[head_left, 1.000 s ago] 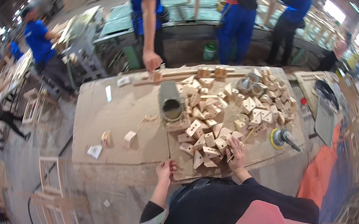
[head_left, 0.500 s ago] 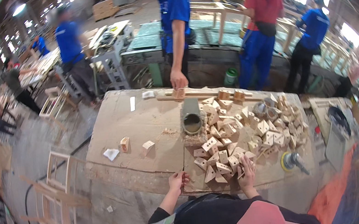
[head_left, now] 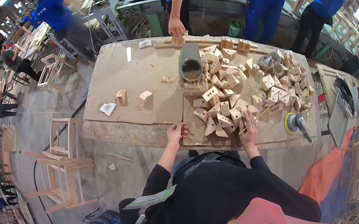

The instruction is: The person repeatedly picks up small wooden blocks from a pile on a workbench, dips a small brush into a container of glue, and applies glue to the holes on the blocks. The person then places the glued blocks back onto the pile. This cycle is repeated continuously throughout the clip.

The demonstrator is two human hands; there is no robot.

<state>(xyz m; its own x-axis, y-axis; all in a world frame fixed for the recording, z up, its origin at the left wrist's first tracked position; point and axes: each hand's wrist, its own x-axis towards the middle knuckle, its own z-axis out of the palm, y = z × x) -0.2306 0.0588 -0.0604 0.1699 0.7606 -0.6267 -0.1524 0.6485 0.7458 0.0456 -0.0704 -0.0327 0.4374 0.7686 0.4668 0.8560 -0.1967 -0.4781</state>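
Note:
My right hand (head_left: 249, 129) is at the near edge of a heap of wooden corner blocks (head_left: 224, 121), its fingers beside the closest ones. A thin pencil-like stick (head_left: 261, 113) slants across that hand, held between thumb and fingers. The blocks are pale triangular wedges, several with drilled holes. Left of the heap, my left hand (head_left: 177, 133) hovers at the front edge of the cardboard-covered table (head_left: 137, 111). Its fingers are loosely curled and apart, with nothing visible in them.
A dark cylindrical tube fixture (head_left: 191, 66) stands behind the heap. A sander (head_left: 296, 123) lies at the right edge. Two loose blocks (head_left: 145, 98) and a white pad (head_left: 107, 109) sit left. Across the table, a co-worker's hand (head_left: 176, 26) grips a block. Wooden frames (head_left: 61, 176) stand on the floor.
The view has tilted downward, so the table appears higher. My right hand has shifted slightly off the blocks, and the stick in it now shows. The co-worker's hand stays on its block.

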